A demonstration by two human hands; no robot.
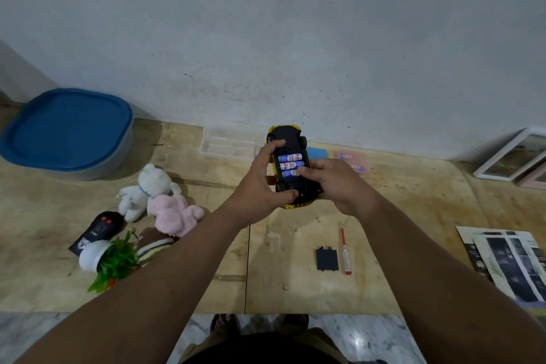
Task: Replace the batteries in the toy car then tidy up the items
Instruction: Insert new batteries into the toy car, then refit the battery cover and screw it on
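Gripping upturned toy car, both hands; battery cover, screwdriver lying beneath.

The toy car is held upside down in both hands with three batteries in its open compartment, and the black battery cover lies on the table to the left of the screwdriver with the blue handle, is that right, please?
Nearly. The head view shows the screwdriver has a red handle, not blue. The rest holds: the left hand and right hand hold the toy car upside down, three batteries sit in its open compartment, and the black battery cover lies on the table left of the screwdriver.
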